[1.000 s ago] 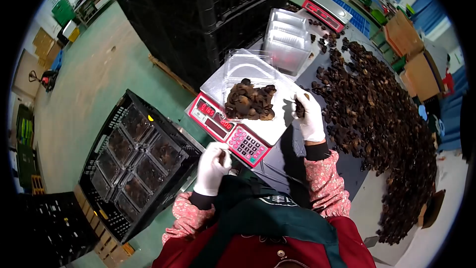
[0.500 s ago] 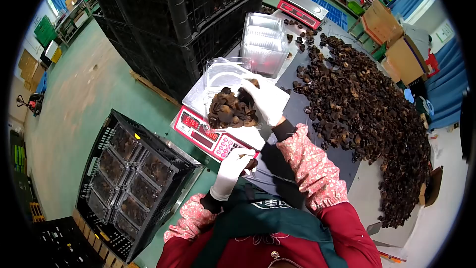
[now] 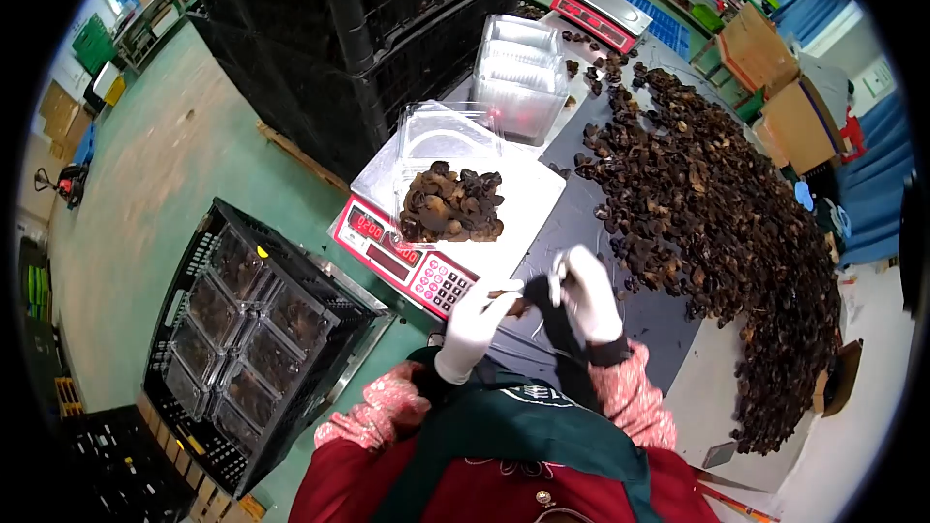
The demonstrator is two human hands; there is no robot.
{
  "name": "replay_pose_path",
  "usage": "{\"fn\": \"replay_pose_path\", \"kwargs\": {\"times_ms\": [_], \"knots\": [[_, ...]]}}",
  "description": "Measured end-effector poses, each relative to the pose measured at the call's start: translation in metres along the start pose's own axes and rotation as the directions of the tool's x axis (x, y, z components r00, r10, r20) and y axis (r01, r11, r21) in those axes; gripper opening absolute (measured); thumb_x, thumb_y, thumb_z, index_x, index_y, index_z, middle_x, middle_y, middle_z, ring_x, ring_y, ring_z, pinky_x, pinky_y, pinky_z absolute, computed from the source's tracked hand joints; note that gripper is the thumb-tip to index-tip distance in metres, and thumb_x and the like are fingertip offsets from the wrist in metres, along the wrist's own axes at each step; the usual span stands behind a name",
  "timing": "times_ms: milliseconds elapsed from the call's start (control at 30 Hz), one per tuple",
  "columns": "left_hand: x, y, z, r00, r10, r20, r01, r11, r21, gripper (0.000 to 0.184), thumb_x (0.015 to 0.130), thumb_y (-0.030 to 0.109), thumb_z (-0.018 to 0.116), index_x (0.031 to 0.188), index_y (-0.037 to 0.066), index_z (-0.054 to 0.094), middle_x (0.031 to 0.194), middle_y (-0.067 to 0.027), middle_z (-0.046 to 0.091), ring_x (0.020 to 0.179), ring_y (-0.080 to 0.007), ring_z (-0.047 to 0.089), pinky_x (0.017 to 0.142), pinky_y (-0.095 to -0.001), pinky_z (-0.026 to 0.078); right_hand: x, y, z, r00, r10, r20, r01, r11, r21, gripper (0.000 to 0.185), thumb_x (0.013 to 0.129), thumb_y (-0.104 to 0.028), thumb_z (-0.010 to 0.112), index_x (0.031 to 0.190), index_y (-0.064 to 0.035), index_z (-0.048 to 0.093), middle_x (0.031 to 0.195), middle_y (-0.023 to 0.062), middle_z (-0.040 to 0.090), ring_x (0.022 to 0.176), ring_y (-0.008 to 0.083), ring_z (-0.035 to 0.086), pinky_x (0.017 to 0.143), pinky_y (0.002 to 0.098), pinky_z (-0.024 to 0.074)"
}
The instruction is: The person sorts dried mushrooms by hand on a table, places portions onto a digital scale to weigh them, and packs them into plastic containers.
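An open clear plastic box point(image 3: 449, 145) rests on the red-edged scale point(image 3: 387, 250), with dark brown mushroom pieces point(image 3: 450, 203) inside it. In front of the scale, my left hand point(image 3: 473, 323), in a white glove, is closed on a brown mushroom piece point(image 3: 511, 305). My right hand point(image 3: 585, 292), also gloved in white, is just to the right of it, fingers curled together; whatever they hold, if anything, is too small to name. A large heap of dark mushroom pieces point(image 3: 717, 203) spreads over the grey table top to the right.
Stacked clear boxes point(image 3: 521, 77) stand behind the scale, near a second scale point(image 3: 603, 15). Tall black crates point(image 3: 339, 48) rise at the back left. A black crate point(image 3: 354, 295) of filled clear boxes point(image 3: 260, 353) is at the lower left.
My right hand has left the box and moved back toward me, beside my left hand. The mushroom pieces in the box sit uncovered by the hand, and the scale's red digits have changed.
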State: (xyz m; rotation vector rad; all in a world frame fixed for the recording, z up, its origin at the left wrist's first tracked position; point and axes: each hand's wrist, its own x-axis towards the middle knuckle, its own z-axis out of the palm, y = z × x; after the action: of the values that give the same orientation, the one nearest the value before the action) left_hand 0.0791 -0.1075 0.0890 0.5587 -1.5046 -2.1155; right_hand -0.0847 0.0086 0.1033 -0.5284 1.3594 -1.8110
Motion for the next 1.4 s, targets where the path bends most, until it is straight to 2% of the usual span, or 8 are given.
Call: {"fn": "replay_pose_path", "kwargs": {"times_ms": [267,333,533,667,867,1033,1233,1400], "knots": [[0.015,-0.046,0.08,0.886,0.406,0.225,-0.459,0.836,0.302,0.019,0.092,0.005,0.06,0.105,-0.004,0.07,0.11,-0.0136,0.069,0.093,-0.0181,0.068,0.077,-0.0258,0.054,-0.088,0.013,0.0,0.952,0.102,-0.287,-0.138,0.985,-0.108,0.025,0.102,-0.026,0.051,0.099,-0.0028,0.059,0.068,-0.0011,0.054,0.053,0.0056,0.044,0.048,0.0221,0.0314],[0.014,-0.025,0.101,0.873,-0.273,0.404,0.249,0.962,0.111,0.027,0.097,0.009,0.053,0.118,-0.005,0.064,0.11,-0.0134,0.07,0.07,-0.0166,0.07,0.071,-0.0288,0.057,-0.106,0.024,-0.018,0.935,-0.04,-0.351,0.007,0.996,-0.093,0.028,0.103,-0.027,0.05,0.094,-0.0022,0.058,0.067,-0.0014,0.053,0.053,0.0061,0.044,0.048,0.0232,0.0311],[-0.021,-0.115,0.161,0.537,-0.179,0.824,-0.394,0.811,0.432,0.074,0.097,0.035,0.052,0.155,0.005,0.016,0.144,-0.0286,0.042,0.123,-0.0406,0.054,0.105,-0.0442,0.043,-0.234,0.028,-0.097,0.626,0.128,-0.769,-0.3,0.95,-0.086,0.022,0.095,-0.02,0.055,0.086,-0.0013,0.061,0.059,-0.0015,0.05,0.042,0.0055,0.038,0.038,0.0227,0.0264],[-0.02,-0.088,0.167,0.155,-0.374,0.914,-0.385,0.83,0.405,0.055,0.099,0.036,0.048,0.145,0.007,0.042,0.132,-0.0226,0.056,0.113,-0.0386,0.059,0.099,-0.043,0.046,-0.363,0.042,-0.113,0.198,0.081,-0.977,-0.337,0.942,0.01,0.028,0.097,-0.029,0.056,0.1,-0.0029,0.064,0.064,0.0015,0.056,0.045,0.0047,0.038,0.039,0.021,0.0251],[-0.001,-0.062,0.09,0.636,-0.091,0.767,-0.208,0.936,0.283,0.032,0.096,0.015,0.056,0.125,0.003,0.062,0.112,-0.0168,0.069,0.096,-0.0285,0.069,0.086,-0.0344,0.055,-0.484,0.08,-0.185,-0.194,0.23,-0.954,-0.93,0.267,0.254,0.032,0.097,-0.029,0.056,0.111,-0.0009,0.064,0.086,0.0086,0.065,0.064,0.0175,0.055,0.058,0.0314,0.042],[0.019,0.005,-0.02,0.825,0.498,0.268,-0.557,0.632,0.539,0.013,0.085,0.004,0.057,0.09,0.002,0.069,0.088,-0.0086,0.07,0.072,-0.017,0.066,0.067,-0.0292,0.053,-0.354,0.067,-0.19,0.35,-0.271,-0.897,-0.651,0.618,-0.441,0.035,0.098,-0.027,0.056,0.114,0.0022,0.065,0.108,0.0168,0.07,0.103,0.0264,0.064,0.094,0.0353,0.0464],[0.043,0.04,-0.111,0.807,0.419,-0.416,0.028,0.676,0.736,0.028,0.102,0.017,0.046,0.125,0.007,0.06,0.074,-0.0107,0.065,0.06,-0.0143,0.061,0.057,-0.0306,0.047,-0.12,0.015,-0.174,0.821,-0.569,-0.052,-0.313,-0.373,-0.873,0.038,0.083,-0.026,0.073,0.115,-0.0059,0.064,0.11,0.013,0.066,0.104,0.0325,0.06,0.087,0.0406,0.0489],[0.06,0.004,-0.143,0.919,0.374,-0.127,-0.129,0.587,0.799,0.039,0.102,0.02,0.049,0.137,0.004,0.05,0.085,-0.0128,0.068,0.062,-0.0169,0.064,0.055,-0.0272,0.049,0.034,-0.029,-0.061,0.848,-0.509,-0.145,0.006,0.283,-0.959,0.04,0.091,-0.024,0.065,0.126,-0.0038,0.062,0.117,0.0151,0.066,0.109,0.0296,0.061,0.096,0.0373,0.0472]]}}
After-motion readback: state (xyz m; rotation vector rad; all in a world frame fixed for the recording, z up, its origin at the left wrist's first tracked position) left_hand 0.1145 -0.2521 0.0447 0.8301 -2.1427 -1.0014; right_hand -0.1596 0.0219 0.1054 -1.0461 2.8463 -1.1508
